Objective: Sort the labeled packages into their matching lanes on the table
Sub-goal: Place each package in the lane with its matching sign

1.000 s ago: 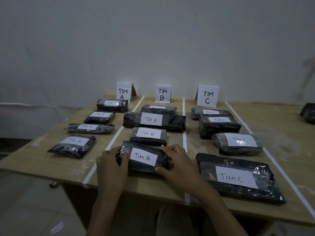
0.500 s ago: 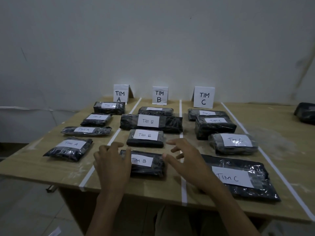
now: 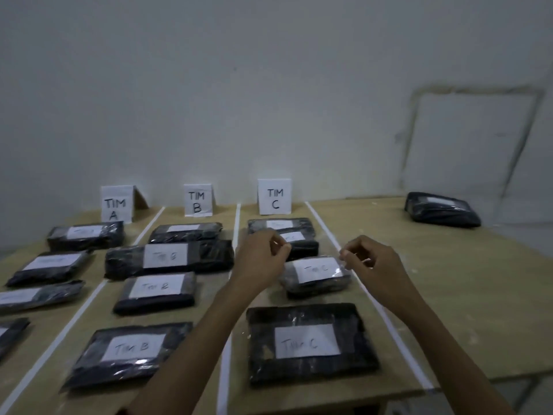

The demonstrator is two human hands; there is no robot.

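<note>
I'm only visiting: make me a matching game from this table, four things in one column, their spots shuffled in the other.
Things
1. TIM A sign
2. TIM C sign
3. lone package
4. nearest TIM B package

Places
a. middle lane, near edge
b. far right, outside the lanes
c. head of the left lane
d. head of the right lane

Pairs: 1-c, 2-d, 3-b, 4-a

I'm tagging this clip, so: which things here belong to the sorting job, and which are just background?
Job: TIM A sign; TIM B sign; TIM C sign; white tape lines; labeled packages in the lanes; dark package at far right, outside the lanes.
Background: wall; rectangular patch outline on it.
</note>
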